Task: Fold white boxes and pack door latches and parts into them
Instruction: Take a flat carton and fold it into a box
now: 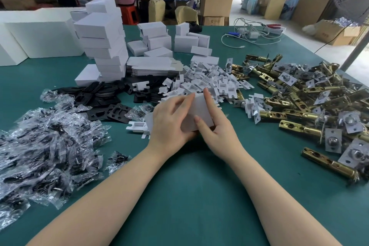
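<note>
Box in hand: a small white box (199, 112) sits between both hands, just above the green table (195, 195), in front of the heap of white inserts.
Left hand: the left hand (169, 124) is curled round the box's left side, thumb under, fingers lying over the top — it grips the box.
Right hand: the right hand (217, 126) holds the box's right side; its forefinger runs straight up along the far edge, the thumb presses on the near face.
White inserts: a heap of small white plastic pieces (207, 84) lies just beyond the hands; one loose piece (137, 127) rests on the table to the left of the left hand.
Latches: a wide pile of brass door latches (305, 102) with silver plates fills the right of the table, well apart from the box.
Screw packets: clear bags of dark screws (44, 146) are heaped on the left.
Black plates: flat black plates (103, 104) lie between the bags and the inserts.
Flat boxes: a stack of unfolded white cartons (151, 66) lies behind the inserts.
Folded boxes: a leaning tower of closed white boxes (103, 42) stands at the far left — more folded ones (185, 43) sit beside it.
Far corner: white cables and chargers (251, 36) lie tangled there.
</note>
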Action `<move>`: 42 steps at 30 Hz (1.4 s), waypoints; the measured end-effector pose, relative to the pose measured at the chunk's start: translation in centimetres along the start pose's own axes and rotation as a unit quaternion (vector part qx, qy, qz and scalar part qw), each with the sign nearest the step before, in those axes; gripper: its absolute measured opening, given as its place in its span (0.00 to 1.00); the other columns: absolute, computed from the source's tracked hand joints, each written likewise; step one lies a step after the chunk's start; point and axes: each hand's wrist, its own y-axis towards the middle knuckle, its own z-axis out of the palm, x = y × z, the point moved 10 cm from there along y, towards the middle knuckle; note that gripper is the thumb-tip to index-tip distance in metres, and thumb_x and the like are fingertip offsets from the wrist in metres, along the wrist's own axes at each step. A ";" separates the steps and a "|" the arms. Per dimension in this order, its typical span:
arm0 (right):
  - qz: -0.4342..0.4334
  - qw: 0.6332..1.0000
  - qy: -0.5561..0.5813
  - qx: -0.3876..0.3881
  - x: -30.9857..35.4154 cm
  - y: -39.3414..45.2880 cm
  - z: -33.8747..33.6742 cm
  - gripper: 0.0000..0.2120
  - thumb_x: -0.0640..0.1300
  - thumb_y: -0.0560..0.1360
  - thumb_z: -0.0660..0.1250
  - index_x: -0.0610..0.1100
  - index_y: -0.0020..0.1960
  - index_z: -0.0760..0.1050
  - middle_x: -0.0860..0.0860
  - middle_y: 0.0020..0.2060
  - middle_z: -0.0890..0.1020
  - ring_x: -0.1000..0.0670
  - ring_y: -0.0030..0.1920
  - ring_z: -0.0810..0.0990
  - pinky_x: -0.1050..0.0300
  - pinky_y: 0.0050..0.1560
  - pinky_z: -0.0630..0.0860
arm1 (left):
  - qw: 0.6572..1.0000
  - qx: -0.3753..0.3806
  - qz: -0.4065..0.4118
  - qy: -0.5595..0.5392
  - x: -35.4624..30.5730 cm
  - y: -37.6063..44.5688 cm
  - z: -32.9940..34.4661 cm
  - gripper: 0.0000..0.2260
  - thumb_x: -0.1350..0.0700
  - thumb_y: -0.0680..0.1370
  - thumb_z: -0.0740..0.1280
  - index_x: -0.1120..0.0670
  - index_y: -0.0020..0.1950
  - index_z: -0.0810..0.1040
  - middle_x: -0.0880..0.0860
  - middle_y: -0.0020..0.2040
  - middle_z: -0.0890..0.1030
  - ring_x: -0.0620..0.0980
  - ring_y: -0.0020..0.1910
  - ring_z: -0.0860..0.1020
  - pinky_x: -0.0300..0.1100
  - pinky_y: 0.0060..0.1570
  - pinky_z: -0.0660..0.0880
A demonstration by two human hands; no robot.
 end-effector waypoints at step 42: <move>0.271 0.796 -0.539 -0.040 -4.4 2.5 -19.9 0.09 0.48 0.79 0.64 0.44 0.48 0.79 0.47 0.43 0.82 0.44 0.42 0.79 0.50 0.42 0.79 | 0.899 0.106 -0.240 -0.351 2.8 -1.3 3.6 0.17 0.40 0.65 0.74 0.30 0.51 0.75 0.36 0.49 0.82 0.38 0.48 0.81 0.32 0.44 0.76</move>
